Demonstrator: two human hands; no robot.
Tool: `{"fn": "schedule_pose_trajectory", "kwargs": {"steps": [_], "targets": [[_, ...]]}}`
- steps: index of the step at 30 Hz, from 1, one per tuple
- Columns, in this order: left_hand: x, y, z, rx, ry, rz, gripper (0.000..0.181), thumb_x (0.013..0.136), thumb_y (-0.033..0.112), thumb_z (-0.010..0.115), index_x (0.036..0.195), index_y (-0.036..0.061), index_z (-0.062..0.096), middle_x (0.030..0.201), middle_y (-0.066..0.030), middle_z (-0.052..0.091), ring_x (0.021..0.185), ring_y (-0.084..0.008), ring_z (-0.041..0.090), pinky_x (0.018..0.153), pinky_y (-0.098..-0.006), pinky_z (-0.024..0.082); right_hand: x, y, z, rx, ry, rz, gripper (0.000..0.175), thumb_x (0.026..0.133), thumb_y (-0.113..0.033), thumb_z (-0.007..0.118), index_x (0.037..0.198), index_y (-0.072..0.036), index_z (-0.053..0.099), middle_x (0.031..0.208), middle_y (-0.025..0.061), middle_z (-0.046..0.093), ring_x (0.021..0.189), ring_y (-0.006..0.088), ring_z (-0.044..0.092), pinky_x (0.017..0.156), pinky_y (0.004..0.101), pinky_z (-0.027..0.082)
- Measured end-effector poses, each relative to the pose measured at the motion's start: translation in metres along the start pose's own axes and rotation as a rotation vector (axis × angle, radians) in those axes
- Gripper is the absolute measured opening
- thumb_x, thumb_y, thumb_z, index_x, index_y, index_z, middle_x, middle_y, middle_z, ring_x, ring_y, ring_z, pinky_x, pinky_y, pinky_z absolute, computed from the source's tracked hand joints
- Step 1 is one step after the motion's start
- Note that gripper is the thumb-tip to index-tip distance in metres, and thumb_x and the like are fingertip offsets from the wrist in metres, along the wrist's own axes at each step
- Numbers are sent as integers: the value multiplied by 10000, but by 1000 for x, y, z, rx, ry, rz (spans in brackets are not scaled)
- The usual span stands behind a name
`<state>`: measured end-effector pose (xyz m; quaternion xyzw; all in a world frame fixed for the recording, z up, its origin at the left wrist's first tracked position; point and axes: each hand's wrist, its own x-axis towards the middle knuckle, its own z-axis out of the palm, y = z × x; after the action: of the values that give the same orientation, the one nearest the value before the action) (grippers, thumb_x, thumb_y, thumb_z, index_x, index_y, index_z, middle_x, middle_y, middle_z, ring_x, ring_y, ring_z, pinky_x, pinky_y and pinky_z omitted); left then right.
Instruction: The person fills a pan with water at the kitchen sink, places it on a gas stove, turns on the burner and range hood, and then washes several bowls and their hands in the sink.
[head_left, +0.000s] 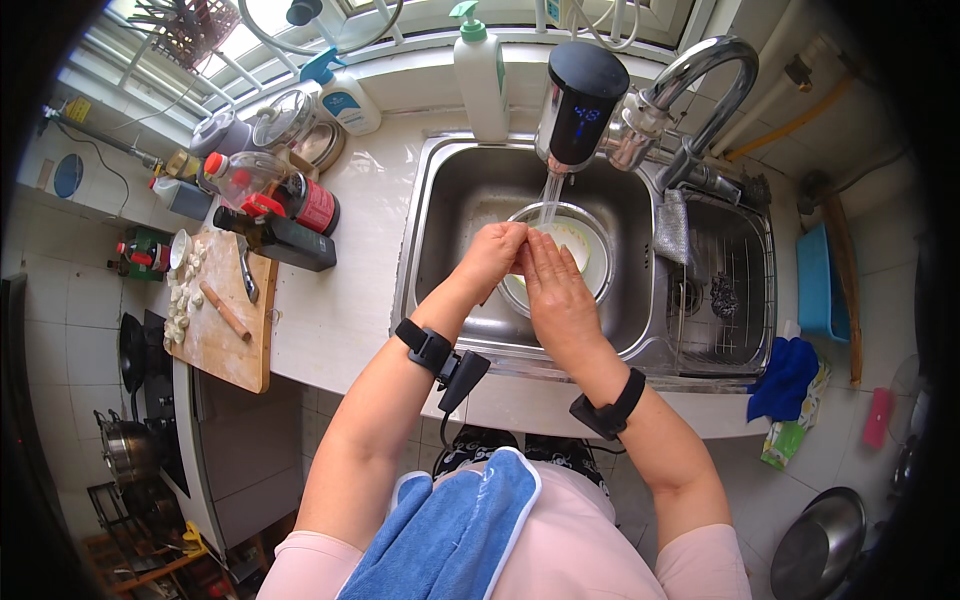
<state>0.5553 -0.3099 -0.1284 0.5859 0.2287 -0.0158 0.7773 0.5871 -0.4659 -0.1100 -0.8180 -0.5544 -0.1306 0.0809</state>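
My left hand (491, 259) and my right hand (559, 292) touch each other at the fingers above a round metal basin (604, 270) in the steel sink (442, 202). The left fingers are curled; the right ones lie long and close together, palm turned down. Where the hands meet, any small thing between them is hidden. Water (551, 195) runs from the black and chrome tap heater (583, 105) just beyond the fingertips. A patterned bowl (570, 238) sits in the basin, partly covered by my hands.
Left on the counter, a floured wooden board (225, 352) bears dumplings (178, 304), a rolling pin (225, 311) and a metal utensil (246, 271). Bottles (300, 244) stand beside it. A white pump bottle (480, 82) is behind the sink; a wire rack (727, 300) fills the right basin.
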Motion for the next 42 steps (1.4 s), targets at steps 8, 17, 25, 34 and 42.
{"fn": "schedule_pose_trajectory", "kwargs": {"steps": [8,17,25,34,42], "targets": [[17,9,13,-465,138,-126,349,970,222,364,1204,5,505,1095,-80,611,935,-177,594,840,-299,483,34,39,24,153,60,93,488,798,-50,496,1273,50,453,1356,183,419,1296,295,373,1093,397,273],[30,-8,13,-596,277,-285,239,956,198,388,1080,72,549,1072,-60,604,979,-213,567,856,-357,448,75,67,91,2555,80,1188,208,905,-146,501,979,23,596,865,113,631,769,212,612,719,319,527],[37,-26,10,-909,198,-196,319,980,327,344,1085,87,526,1126,-112,584,1112,-265,528,950,-391,424,66,24,69,1665,-128,497,318,939,-220,485,1172,-25,582,1115,105,618,1062,265,566,948,334,412],[-1,18,52,-1075,-148,-73,606,965,510,255,1384,80,339,1413,-103,381,1306,-252,355,1095,-398,266,56,51,56,804,-77,377,430,958,-356,325,1349,-222,442,1411,144,378,1340,351,270,1086,573,101],[-1,-9,42,-923,98,-59,551,959,468,314,1415,160,296,1413,-72,382,1292,-296,361,1063,-411,297,41,-13,25,837,70,336,470,980,-403,250,1366,-199,423,1431,136,354,1320,387,289,1093,550,80]]}}
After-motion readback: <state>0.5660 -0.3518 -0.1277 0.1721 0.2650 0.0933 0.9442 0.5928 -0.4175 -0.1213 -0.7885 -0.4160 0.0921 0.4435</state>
